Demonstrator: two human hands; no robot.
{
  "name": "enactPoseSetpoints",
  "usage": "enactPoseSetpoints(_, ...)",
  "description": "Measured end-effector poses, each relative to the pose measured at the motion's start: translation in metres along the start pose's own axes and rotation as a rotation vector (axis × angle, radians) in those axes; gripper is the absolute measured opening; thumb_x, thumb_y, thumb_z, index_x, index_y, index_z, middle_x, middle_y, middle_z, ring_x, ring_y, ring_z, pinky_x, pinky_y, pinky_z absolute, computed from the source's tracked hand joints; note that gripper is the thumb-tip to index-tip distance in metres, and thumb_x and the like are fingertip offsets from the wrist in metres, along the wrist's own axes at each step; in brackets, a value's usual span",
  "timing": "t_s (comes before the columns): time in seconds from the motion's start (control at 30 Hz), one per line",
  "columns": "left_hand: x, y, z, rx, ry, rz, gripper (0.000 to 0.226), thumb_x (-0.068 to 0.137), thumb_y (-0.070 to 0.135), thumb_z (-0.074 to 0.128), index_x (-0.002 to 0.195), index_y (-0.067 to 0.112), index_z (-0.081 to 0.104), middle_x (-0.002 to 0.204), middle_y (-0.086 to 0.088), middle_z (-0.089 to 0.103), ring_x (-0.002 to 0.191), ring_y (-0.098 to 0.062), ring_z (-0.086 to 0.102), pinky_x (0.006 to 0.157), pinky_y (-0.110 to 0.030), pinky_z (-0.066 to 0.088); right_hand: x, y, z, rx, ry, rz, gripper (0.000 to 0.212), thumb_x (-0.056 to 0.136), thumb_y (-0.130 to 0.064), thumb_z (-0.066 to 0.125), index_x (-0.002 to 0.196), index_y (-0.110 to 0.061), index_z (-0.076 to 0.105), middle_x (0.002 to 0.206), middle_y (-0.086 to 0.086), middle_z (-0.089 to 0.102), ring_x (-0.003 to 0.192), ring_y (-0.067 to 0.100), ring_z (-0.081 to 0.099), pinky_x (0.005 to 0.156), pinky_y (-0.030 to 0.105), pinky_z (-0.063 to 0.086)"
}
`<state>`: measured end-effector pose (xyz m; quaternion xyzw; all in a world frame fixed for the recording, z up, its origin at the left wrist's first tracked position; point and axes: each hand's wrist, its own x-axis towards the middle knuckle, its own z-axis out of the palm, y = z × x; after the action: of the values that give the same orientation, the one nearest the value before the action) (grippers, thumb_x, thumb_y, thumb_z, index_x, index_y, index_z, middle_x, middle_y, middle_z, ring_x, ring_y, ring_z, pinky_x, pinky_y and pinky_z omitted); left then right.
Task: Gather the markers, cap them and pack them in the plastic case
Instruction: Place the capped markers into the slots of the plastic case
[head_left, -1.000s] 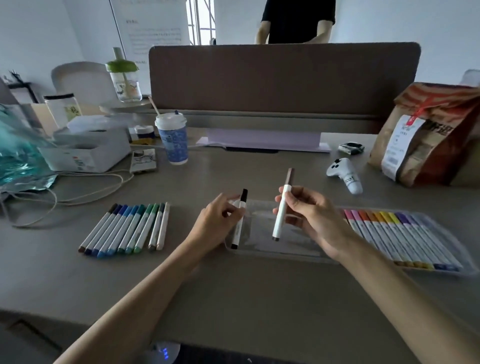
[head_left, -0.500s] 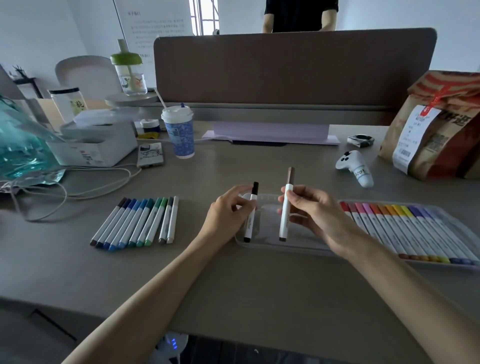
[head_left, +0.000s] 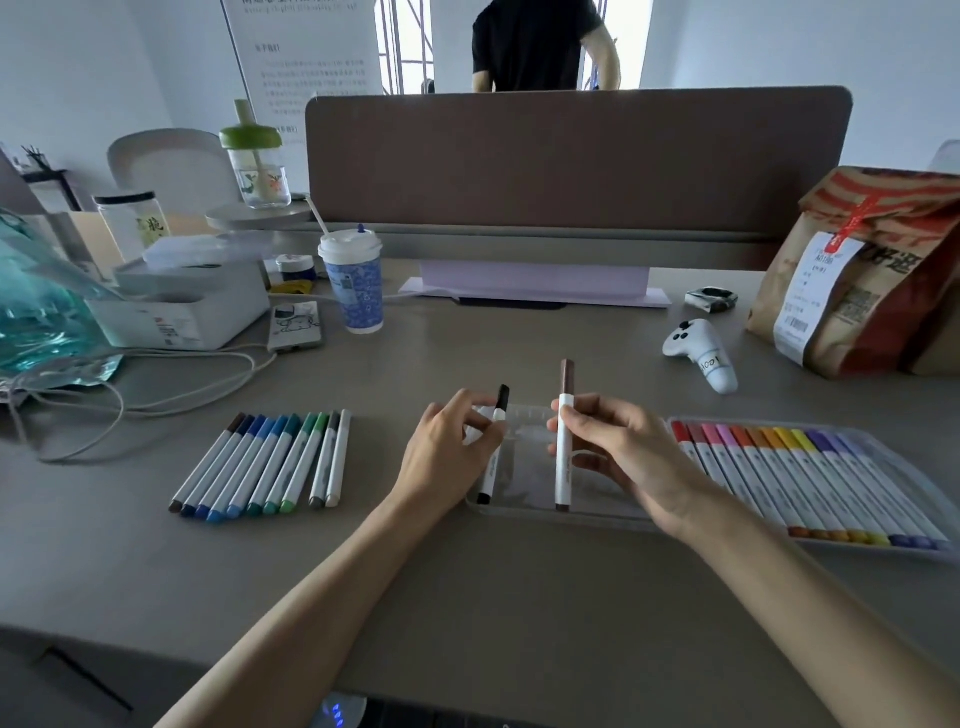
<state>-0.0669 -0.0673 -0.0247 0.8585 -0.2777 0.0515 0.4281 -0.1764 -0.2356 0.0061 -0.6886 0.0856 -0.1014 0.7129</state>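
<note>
My left hand (head_left: 448, 453) pinches a white marker with a black cap (head_left: 492, 457) near its cap end. My right hand (head_left: 621, 457) grips a white marker with a brown cap (head_left: 564, 467), held nearly upright. Both markers hover over the bare left part of the clear plastic case (head_left: 524, 504). The case's right part holds a row of several capped markers (head_left: 795, 478), red through purple. On the table to the left lies a row of several loose capped markers (head_left: 270, 462) in brown, blues, greens and grey.
A white game controller (head_left: 698, 353) and a brown paper bag (head_left: 862, 280) sit at the back right. A blue-patterned cup (head_left: 356, 286), a white box (head_left: 182, 306), a phone (head_left: 295, 325) and loose cables (head_left: 130, 384) lie at the back left. A partition (head_left: 571, 161) closes off the back.
Both hands kept their markers over the case; the brown-capped marker has tipped more upright. The camera view shifted slightly downward.
</note>
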Motion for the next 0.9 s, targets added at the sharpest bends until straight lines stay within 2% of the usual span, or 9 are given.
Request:
enactPoseSetpoints(0.13,0.004,-0.002,0.001,-0.009,0.017,-0.008,0.013,0.09,0.038,0.06,0.096,0.028,0.057,0.089,0.018,0.065,0.093,-0.008,0.05,0.067,-0.016,0.035,0.001,0.0,0.0,-0.02,-0.003,-0.006,0.022,0.092,-0.023,0.063,0.109,-0.01,0.068,0.096,0.002,0.075,0.093,0.017,0.07,0.086,0.032,0.049)
enactPoseSetpoints(0.23,0.003,-0.002,0.002,0.012,0.018,-0.016,0.018,0.089,0.038,0.062,0.083,0.023,0.055,0.086,0.012,0.061,0.093,-0.01,0.048,0.067,-0.023,0.037,0.0,-0.001,-0.001,-0.027,-0.005,-0.014,0.021,0.093,-0.023,0.062,0.108,-0.01,0.07,0.095,0.002,0.075,0.09,0.018,0.071,0.084,0.032,0.049)
enactPoseSetpoints(0.33,0.001,-0.002,0.004,0.079,0.016,0.04,0.021,0.091,0.035,0.062,0.08,0.017,0.058,0.086,0.009,0.059,0.096,-0.014,0.045,0.071,-0.023,0.032,0.0,-0.001,0.0,-0.025,0.003,-0.018,0.02,0.093,-0.022,0.063,0.106,-0.01,0.071,0.094,0.002,0.074,0.087,0.019,0.071,0.088,0.036,0.05)
enactPoseSetpoints(0.43,0.001,-0.003,0.002,0.064,0.032,0.046,0.017,0.089,0.032,0.063,0.081,0.02,0.056,0.085,0.011,0.057,0.092,-0.014,0.046,0.067,-0.02,0.03,0.0,0.0,0.0,-0.02,0.008,-0.02,0.019,0.092,-0.023,0.064,0.105,-0.011,0.071,0.094,0.003,0.074,0.087,0.019,0.071,0.092,0.04,0.049)
enactPoseSetpoints(0.57,0.001,-0.001,0.0,0.036,0.001,0.016,0.011,0.09,0.031,0.062,0.086,0.022,0.057,0.073,0.013,0.059,0.078,-0.012,0.05,0.062,-0.023,0.035,0.0,0.0,-0.002,-0.011,0.003,-0.015,0.02,0.092,-0.023,0.064,0.105,-0.011,0.071,0.093,0.003,0.074,0.087,0.02,0.071,0.093,0.041,0.049)
enactPoseSetpoints(0.7,0.002,0.003,-0.004,0.007,-0.021,-0.034,0.011,0.089,0.032,0.064,0.086,0.021,0.063,0.069,0.01,0.061,0.062,-0.002,0.051,0.055,-0.013,0.035,0.001,-0.001,0.0,-0.022,0.002,-0.011,0.021,0.092,-0.023,0.064,0.106,-0.009,0.071,0.094,0.005,0.074,0.087,0.02,0.07,0.087,0.037,0.051)
enactPoseSetpoints(0.9,0.004,0.001,-0.004,-0.013,-0.033,-0.036,0.007,0.086,0.029,0.067,0.083,0.023,0.063,0.07,0.009,0.066,0.056,-0.001,0.054,0.059,-0.024,0.045,0.0,0.0,0.0,-0.047,0.006,-0.013,0.02,0.093,-0.022,0.063,0.106,-0.009,0.071,0.095,0.005,0.075,0.09,0.02,0.07,0.092,0.039,0.051)
